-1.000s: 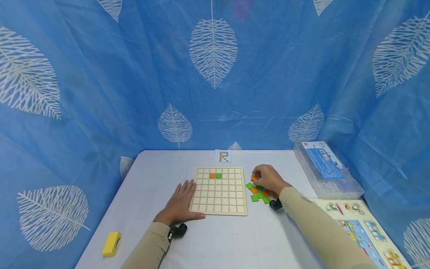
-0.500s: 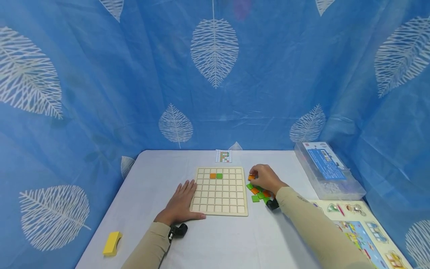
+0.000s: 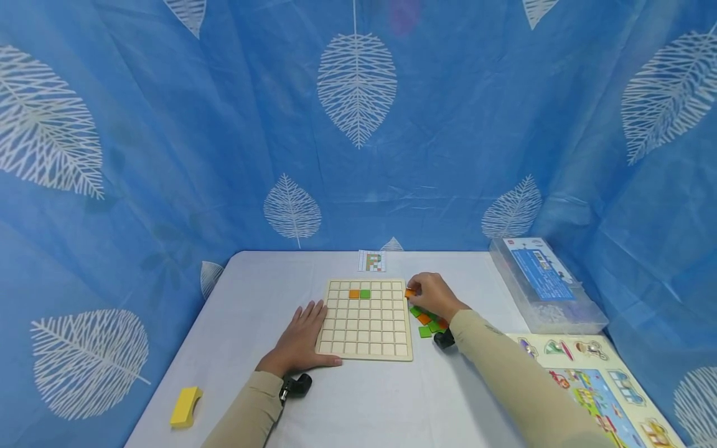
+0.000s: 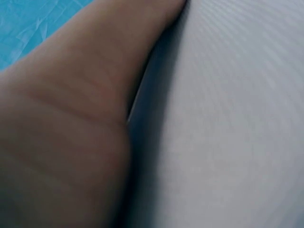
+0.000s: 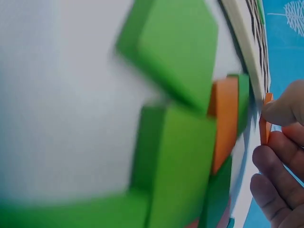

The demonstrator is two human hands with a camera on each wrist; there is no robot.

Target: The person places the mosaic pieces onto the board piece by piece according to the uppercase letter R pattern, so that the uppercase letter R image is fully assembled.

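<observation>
A wooden grid board (image 3: 364,323) lies on the white table, with one orange tile (image 3: 355,294) and one green tile (image 3: 365,294) side by side in its second row from the top. My left hand (image 3: 302,339) rests at the board's left edge, fingers straight and thumb along the lower left corner. In the left wrist view only a blurred part of that hand (image 4: 61,123) shows. At the board's upper right edge my right hand (image 3: 437,295) pinches an orange tile (image 5: 266,118) between thumb and fingers. Loose green and orange tiles (image 3: 424,331) lie under and beside that hand.
Behind the board lies a small pattern card (image 3: 371,261). A clear plastic box (image 3: 546,286) stands at the back right, with a picture puzzle board (image 3: 605,379) in front of it. A yellow arched block (image 3: 186,407) sits at the left front.
My right hand has moved left with the orange tile, from above the loose tiles to the board's right edge. The left hand has stayed in place.
</observation>
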